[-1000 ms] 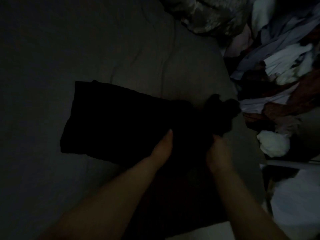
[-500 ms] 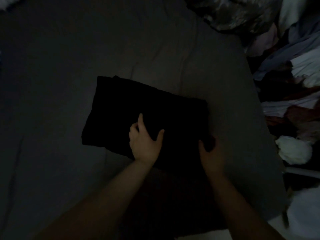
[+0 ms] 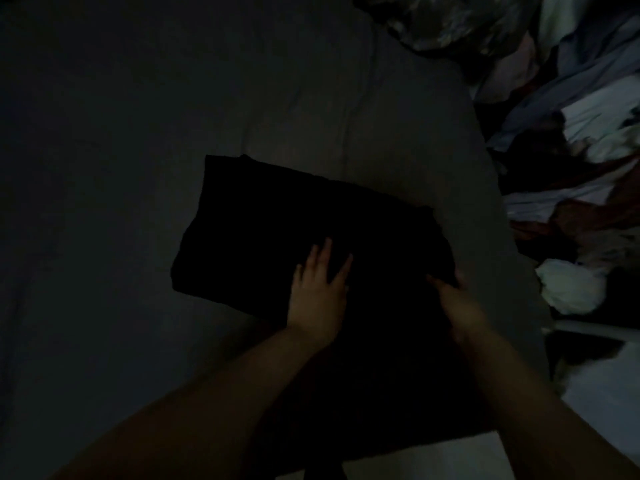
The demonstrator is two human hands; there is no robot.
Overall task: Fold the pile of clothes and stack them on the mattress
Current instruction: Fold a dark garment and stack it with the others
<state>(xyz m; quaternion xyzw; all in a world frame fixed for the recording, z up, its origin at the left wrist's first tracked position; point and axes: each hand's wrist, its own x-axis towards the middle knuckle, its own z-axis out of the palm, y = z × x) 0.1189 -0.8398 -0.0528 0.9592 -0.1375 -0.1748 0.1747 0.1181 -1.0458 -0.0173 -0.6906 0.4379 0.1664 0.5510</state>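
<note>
In a very dim room, a person leaned over a mattress (image 3: 138,168) covered in a grey sheet, seen from a camera on their head. A black garment (image 3: 294,223), folded into a rough rectangle, lay flat on the mattress near its right edge. The left hand (image 3: 318,292) rested on the garment's near side, fingers straight and spread, pressing the cloth down. The right hand (image 3: 457,299) sat at the garment's near right corner; its fingers seemed to curl round the edge of the cloth, though the darkness made that hard to confirm. The step in hand looked like smoothing a finished fold. The next move would likely call for one more fold or for setting the garment aside, then reaching to the unfolded pile of clothes (image 3: 571,150) heaped at the right, beyond the mattress edge. The garment's type, seams and layers could not be made out, and a mottled fabric (image 3: 433,19) at the far edge was cut off.
</note>
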